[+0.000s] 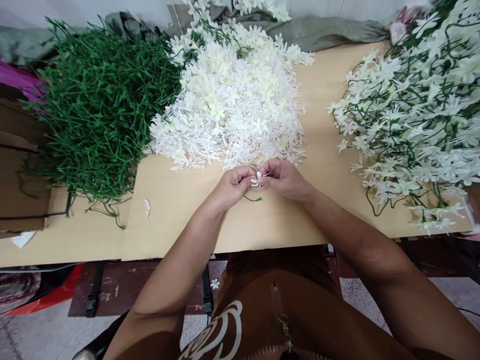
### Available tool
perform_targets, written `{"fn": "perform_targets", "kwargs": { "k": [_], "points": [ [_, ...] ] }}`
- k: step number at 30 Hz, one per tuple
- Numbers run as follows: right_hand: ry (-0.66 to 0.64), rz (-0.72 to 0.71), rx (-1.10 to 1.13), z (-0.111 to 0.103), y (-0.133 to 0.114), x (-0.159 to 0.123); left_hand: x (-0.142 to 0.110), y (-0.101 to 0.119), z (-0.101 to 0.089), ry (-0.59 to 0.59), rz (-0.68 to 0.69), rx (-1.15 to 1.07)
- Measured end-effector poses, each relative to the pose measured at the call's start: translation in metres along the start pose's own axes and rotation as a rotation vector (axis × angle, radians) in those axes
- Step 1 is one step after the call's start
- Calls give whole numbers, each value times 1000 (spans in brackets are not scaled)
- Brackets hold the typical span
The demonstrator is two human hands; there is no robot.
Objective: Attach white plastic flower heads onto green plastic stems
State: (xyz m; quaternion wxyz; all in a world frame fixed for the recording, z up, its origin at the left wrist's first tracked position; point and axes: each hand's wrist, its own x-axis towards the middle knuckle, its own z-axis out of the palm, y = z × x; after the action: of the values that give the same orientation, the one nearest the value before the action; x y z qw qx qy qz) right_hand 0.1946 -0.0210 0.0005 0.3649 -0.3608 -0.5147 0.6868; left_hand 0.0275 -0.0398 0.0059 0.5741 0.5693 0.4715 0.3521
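Note:
Over the front of the table, my left hand [236, 186] and my right hand [284, 180] meet with their fingertips pinched close together. Between them shows a small white artificial flower [256, 181], its petals partly covered by the fingers. My right fingers grip the flower at its side. A thin green plastic stem [253, 199] comes out from under my left hand, and its forked tip points right. Just beyond my hands lies a wide heap of loose white flowers [243, 100]. The exact point where stem and flower meet is hidden.
On the left is a tall pile of green stems [108, 105], beside a cardboard box [22, 165]. White flowers on green stems [412, 120] are heaped at the right. A single white piece [147, 208] lies on the tan board [180, 220]. The table's front edge is close to my body.

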Motion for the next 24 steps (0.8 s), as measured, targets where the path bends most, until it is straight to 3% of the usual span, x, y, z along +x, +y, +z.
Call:
{"fn": "perform_targets", "kwargs": {
  "k": [6, 10, 14, 16, 19, 21, 24],
  "points": [
    [11, -30, -69, 5, 4, 1, -1, 0, -2, -19, -5, -2],
    [69, -32, 10, 9, 4, 2, 0, 2, -2, -36, -26, -55],
    [77, -18, 100, 5, 0, 1, -1, 0, -4, 47, -33, -67],
    [112, -21, 125, 3, -1, -1, -6, -2, -7, 180, 66, -36],
    [156, 7, 151, 1, -2, -5, -17, -1, -11, 343, 338, 135],
    [171, 48, 154, 1, -4, -8, -24, 2, -11, 359, 460, 264],
    [154, 148, 165, 3, -11, -14, -28, 7, -7, 319, 420, 332]
  ]
}}
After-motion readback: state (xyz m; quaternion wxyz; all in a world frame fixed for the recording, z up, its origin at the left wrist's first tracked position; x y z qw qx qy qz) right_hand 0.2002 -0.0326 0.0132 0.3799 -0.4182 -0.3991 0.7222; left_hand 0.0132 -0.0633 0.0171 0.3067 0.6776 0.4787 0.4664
